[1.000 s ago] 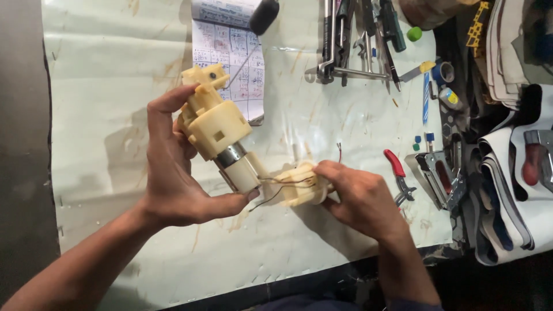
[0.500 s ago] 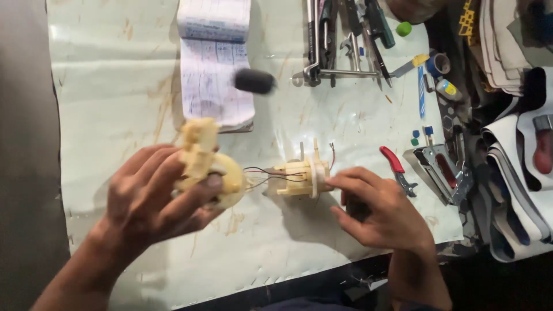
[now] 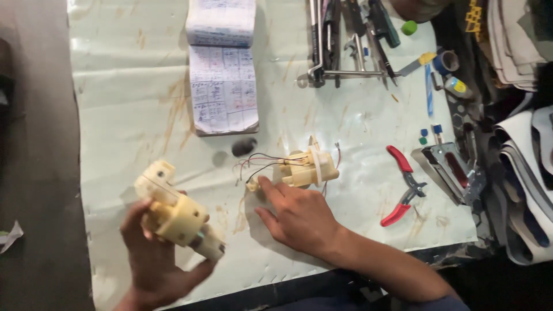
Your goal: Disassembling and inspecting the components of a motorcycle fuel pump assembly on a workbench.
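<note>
Pale green sheeting, stained and creased, covers the worktop (image 3: 144, 86). The left hand (image 3: 152, 256) lifts a cream plastic pump housing (image 3: 173, 210), fingers (image 3: 133, 216) wrapped round its blocky body, metal end poking out low right. It looks rigid, smooth and probably light; the broad middle seems the safest hold. The right hand (image 3: 296, 219) lies flat, fingers spread loosely, forefinger touching a smaller cream part (image 3: 305, 168) on the sheet, whose thin wires (image 3: 262, 160) look easy to snag. Red-handled pliers (image 3: 403, 185) lie nearby.

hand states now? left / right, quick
Left hand: closed around the cream plastic housing, held above the table.
Right hand: open, holding nothing, fingertips by the small wired cream part.
</note>
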